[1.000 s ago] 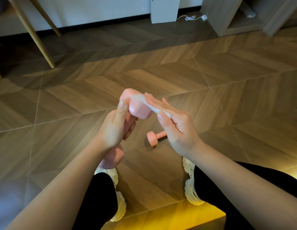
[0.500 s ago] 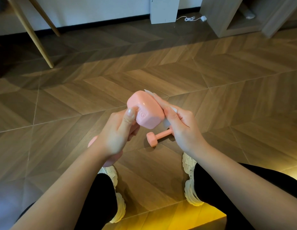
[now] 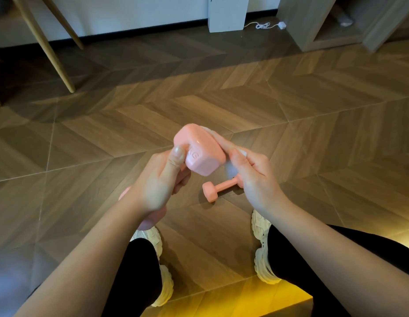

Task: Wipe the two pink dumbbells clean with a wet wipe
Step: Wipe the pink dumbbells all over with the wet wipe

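Head view — left hand [image 3: 158, 186] grips glossy pink hex-headed dumbbell [image 3: 200, 149]; right hand [image 3: 253, 177] pinches white wet wipe [image 3: 231, 170] against its head, fingers curled; second pink dumbbell [image 3: 218, 188] on wooden floor [image 3: 313, 138].

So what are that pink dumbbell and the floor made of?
The held dumbbell looks like a smooth pink plastic or vinyl coating, with a soft sheen and moulded letters; the core is hidden. The floor is wood or wood-look planks in a chevron pattern, matte, with visible grain; which one I cannot tell.
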